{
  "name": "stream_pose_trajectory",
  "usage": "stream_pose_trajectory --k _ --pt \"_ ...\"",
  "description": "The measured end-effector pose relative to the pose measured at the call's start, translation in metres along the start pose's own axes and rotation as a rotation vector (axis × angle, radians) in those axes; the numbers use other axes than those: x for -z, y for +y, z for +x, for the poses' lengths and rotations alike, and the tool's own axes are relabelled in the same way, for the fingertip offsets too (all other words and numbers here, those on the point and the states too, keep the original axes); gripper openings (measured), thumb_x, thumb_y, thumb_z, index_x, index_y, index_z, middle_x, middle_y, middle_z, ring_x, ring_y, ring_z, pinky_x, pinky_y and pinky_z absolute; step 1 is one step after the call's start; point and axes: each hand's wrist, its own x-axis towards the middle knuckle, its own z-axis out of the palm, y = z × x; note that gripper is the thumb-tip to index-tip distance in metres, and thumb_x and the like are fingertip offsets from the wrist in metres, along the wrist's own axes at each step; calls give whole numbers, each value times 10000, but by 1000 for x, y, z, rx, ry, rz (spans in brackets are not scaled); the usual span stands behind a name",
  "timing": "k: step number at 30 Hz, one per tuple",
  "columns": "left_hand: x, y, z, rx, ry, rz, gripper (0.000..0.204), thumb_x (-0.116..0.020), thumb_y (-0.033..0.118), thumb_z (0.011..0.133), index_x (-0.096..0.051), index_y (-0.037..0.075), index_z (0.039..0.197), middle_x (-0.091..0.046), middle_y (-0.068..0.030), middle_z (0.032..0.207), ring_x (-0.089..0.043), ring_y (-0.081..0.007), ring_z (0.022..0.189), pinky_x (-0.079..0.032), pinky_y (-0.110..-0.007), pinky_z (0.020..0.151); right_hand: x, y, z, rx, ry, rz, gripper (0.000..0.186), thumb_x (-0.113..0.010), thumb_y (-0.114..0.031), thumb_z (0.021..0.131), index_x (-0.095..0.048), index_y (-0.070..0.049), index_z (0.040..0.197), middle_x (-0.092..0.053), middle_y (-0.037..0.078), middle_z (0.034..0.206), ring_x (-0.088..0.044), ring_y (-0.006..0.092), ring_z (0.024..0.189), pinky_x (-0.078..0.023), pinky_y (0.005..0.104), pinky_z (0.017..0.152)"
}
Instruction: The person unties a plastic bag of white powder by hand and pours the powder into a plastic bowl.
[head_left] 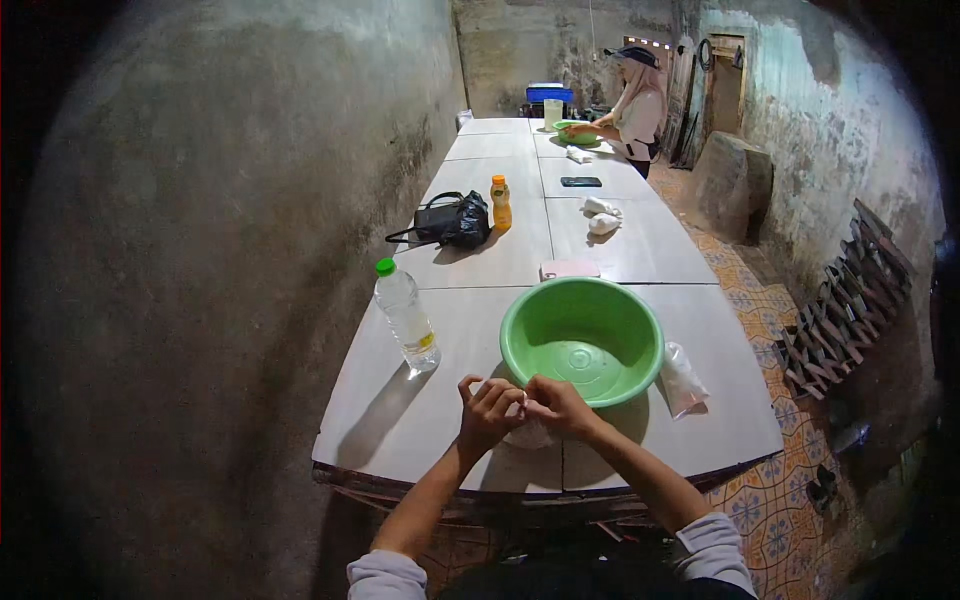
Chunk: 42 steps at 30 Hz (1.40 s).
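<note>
Grip of the left hand point(488, 418) and right hand point(560, 408) was pinched onto a clear plastic bag point(530, 436) at the near side of the green plastic basin point(590, 318). Uneven pulling could have torn the film, spilling any contents onto the worktop point(468, 340).
</note>
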Motion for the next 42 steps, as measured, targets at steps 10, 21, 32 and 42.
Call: stream_pose_trajectory --k 10,21,32,42 --pt "9 -2 3 77 -139 -208 204 -672 187 737 -569 150 908 -603 36 891 -583 -119 879 -276 -440 939 3 4 -3 -34 -17 317 112 -543 -119 859 -495 -19 842 -495 -23 678 -453 47 599 -388 223 535" --pt "14 -8 8 -14 -200 -393 278 -722 61 650 -576 114 880 -622 10 831 -610 -155 788 -355 -416 940 7 3 -4 -92 -185 490 97 -552 -118 855 -510 -32 847 -538 0 688 -519 73 602 -427 222 549" --pt "6 -3 -1 102 -193 -502 287 -738 55 623 -591 89 867 -619 2 832 -622 -162 798 -393 -432 946 8 5 -14 -165 -128 551 135 -523 -148 877 -544 -23 832 -540 -1 686 -507 67 590 -411 206 535" --pt "5 5 3 56 -187 -473 269 -726 25 641 -592 79 869 -627 -10 835 -630 -178 800 -387 -437 964 10 9 -16 -182 -130 553 100 -498 -122 878 -541 -41 839 -533 -7 700 -497 63 597 -417 203 549"
